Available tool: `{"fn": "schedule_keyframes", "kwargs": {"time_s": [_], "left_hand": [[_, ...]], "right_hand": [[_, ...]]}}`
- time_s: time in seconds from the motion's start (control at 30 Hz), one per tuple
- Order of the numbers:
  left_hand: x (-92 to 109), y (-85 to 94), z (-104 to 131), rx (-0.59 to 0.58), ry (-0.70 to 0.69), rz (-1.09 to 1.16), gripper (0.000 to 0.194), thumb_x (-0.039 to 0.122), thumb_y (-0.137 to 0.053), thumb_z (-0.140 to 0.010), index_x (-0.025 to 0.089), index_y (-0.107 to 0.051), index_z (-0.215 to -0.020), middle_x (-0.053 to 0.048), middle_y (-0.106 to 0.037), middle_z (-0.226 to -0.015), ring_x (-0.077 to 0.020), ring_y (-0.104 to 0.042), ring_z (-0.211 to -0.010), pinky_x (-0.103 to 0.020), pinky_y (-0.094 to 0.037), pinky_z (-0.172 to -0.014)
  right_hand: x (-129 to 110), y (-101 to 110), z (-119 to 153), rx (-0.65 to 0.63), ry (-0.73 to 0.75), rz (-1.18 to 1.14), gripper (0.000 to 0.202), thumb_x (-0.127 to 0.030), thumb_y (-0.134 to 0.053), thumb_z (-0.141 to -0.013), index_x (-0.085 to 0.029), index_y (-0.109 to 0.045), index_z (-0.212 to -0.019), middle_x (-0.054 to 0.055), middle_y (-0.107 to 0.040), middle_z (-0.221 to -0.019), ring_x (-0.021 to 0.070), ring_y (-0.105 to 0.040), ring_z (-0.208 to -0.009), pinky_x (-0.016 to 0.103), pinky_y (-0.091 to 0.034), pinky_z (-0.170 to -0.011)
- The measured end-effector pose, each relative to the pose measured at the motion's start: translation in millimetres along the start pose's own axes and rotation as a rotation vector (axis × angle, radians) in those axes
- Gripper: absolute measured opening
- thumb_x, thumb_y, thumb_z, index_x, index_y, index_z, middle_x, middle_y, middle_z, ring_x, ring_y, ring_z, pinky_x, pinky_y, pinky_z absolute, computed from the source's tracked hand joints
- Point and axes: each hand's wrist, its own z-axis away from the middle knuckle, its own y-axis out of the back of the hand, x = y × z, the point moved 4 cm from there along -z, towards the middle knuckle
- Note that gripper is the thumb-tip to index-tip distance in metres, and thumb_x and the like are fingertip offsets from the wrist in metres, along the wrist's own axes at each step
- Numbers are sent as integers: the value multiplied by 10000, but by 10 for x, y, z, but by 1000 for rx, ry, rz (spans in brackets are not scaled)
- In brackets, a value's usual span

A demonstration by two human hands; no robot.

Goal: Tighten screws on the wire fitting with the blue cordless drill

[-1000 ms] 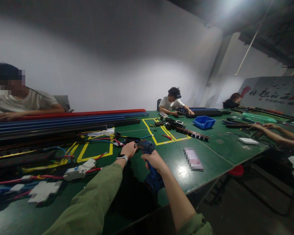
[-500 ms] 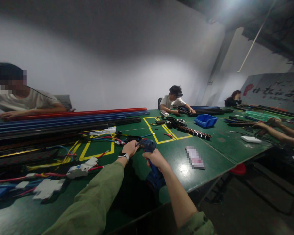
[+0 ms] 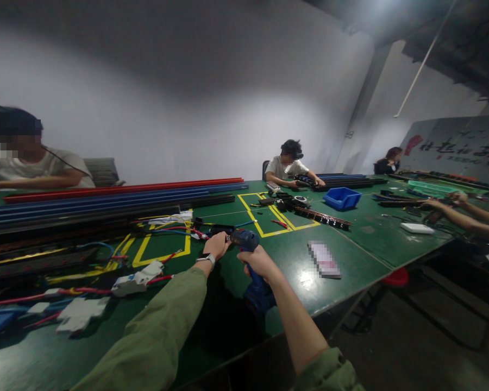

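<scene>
While the right hand (image 3: 263, 263) was wrapped around its handle, the blue drill (image 3: 248, 240) was at the near middle of the green table (image 3: 358, 247), its nose pointing left. The left hand (image 3: 217, 245), with a watch (image 3: 208, 258) at the wrist, had its fingers bunched at that nose; whether they pinched the tip or some small part could not be told. Just beyond the left hand lay a black part (image 3: 220, 228), with blue and red wires (image 3: 171, 232) running off to the left. Yellow tape (image 3: 162, 258) marked the table on that side, and nearer still were two white blocks (image 3: 82, 314) with red wires beside them. Right of the drill lay a flat, blurred object (image 3: 324, 259); farther off were a copper-coloured strip (image 3: 324, 217), a blue bin (image 3: 341, 199) and, to the right, a white box (image 3: 417, 228). Long red bars (image 3: 126, 190) and blue bars (image 3: 106, 204) lay across the far left, in front of a person (image 3: 61, 168) in a pale shirt. Another person (image 3: 276, 167) sat at the far middle, hands on dark bars (image 3: 342, 184), and a co-worker's arms (image 3: 478, 224) reached in from the right.
</scene>
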Motion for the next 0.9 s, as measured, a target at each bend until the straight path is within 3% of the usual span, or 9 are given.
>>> {"fn": "schedule_keyframes", "kwargs": {"time_s": [0.57,0.9], "left_hand": [[-31,-56,-35,-17,17,-19,263,428,-495,-915,219,-574,-1054,-84,-666,-1042,-210,-621,-987,-286,-422,-795],[-1,-2,-3,-18,29,6,273,444,-493,-918,213,-579,-1036,-85,-667,-1043,-207,-621,-998,-282,-422,-812]], "right_hand": [[-5,-7,-1,-4,8,-1,82,-156,-571,-726,-177,-501,-688,-51,-487,-516,81,-452,-337,186,-309,-333],[-17,-5,7,3,1,10,93,-159,-567,-727,-181,-492,-675,-57,-466,-483,89,-452,-337,191,-319,-335]]}}
